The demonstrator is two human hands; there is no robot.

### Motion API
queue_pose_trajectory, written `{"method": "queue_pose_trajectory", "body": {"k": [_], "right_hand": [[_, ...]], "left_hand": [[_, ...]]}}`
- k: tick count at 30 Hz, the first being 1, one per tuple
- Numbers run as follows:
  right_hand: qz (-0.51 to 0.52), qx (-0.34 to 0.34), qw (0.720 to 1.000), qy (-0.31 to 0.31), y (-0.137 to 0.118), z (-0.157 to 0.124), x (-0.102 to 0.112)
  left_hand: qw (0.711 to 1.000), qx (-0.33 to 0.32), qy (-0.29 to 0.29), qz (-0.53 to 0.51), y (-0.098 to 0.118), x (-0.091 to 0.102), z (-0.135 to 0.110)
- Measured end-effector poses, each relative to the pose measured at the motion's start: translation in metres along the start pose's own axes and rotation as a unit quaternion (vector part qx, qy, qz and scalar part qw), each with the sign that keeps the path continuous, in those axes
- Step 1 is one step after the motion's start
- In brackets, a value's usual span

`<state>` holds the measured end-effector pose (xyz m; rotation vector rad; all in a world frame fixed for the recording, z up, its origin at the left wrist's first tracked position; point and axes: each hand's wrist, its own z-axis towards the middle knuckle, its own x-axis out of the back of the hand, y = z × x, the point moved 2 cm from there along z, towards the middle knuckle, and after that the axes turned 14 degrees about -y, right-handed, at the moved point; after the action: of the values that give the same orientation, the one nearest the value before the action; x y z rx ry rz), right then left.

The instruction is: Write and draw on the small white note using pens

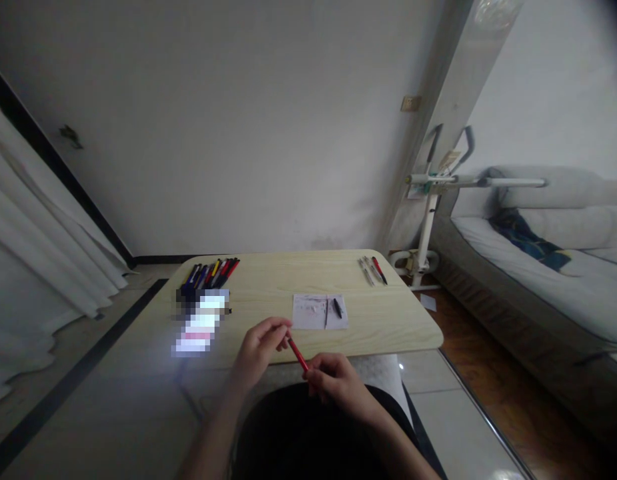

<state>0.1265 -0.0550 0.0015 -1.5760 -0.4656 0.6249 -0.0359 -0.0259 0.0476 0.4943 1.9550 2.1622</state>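
Just in front of the table's near edge, I hold a red pen [298, 355] slantwise between both hands. My left hand [262, 347] pinches its upper end, and my right hand [336, 381] grips the lower end, partly hiding it. Beyond them a sheet of white paper [304, 320] with marks on it lies on the table [263, 280]. On the paper rest a short black pen part [337, 308] and a thin dark rod [326, 313], perhaps a refill.
Several pens [208, 275] lie bunched at the table's back left, with a bright pixelated patch [201, 323] before them. At the back right are a red and black pen [379, 270] and clear pens [367, 272]. White exercise equipment [426, 233] and a sofa [538, 280] stand to the right.
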Motion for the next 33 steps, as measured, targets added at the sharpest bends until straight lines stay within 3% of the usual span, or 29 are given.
{"method": "queue_pose_trajectory", "body": {"k": [6, 28, 33], "right_hand": [[0.035, 0.001, 0.999, 0.003, 0.003, 0.000, 0.001], [0.065, 0.012, 0.998, 0.013, 0.007, 0.000, 0.003], [0.065, 0.007, 0.998, 0.026, 0.007, 0.000, 0.003]], "left_hand": [[0.999, 0.002, -0.035, 0.027, -0.002, -0.001, -0.007], [0.999, 0.017, 0.036, 0.029, 0.005, 0.005, -0.005], [0.999, 0.011, 0.014, 0.045, 0.008, 0.003, -0.006]]}}
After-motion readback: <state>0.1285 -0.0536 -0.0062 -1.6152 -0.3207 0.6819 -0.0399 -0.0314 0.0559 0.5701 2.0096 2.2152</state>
